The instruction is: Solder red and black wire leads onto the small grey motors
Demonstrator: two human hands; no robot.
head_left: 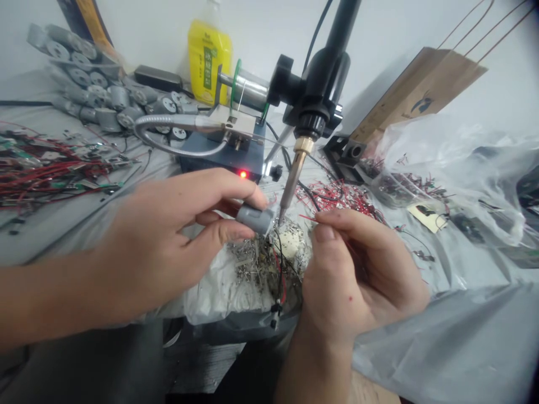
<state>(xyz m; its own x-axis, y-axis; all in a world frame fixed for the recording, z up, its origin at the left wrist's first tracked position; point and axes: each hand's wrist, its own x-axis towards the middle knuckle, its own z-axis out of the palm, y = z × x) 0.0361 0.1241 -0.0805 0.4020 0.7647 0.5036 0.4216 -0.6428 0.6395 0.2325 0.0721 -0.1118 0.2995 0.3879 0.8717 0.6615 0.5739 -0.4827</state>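
Observation:
My left hand (177, 235) pinches a small grey cylindrical motor (255, 218) and holds its end up to the tip of the mounted soldering iron (295, 174). My right hand (357, 275) is closed in a pinch on a thin red wire (309, 217), whose end points toward the iron tip and the motor. Black and red leads hang down between the two hands over a white cloth (219, 292) littered with solder bits.
A blue-grey solder feeder base (219, 157) with a lit red light and a solder spool (246, 87) stands behind. Several grey motors (105, 95) are piled back left, red wire bundles (46, 168) left, more wires (345, 196), plastic bags (455, 168), a yellow bottle (208, 56), a brown paper bag (421, 92).

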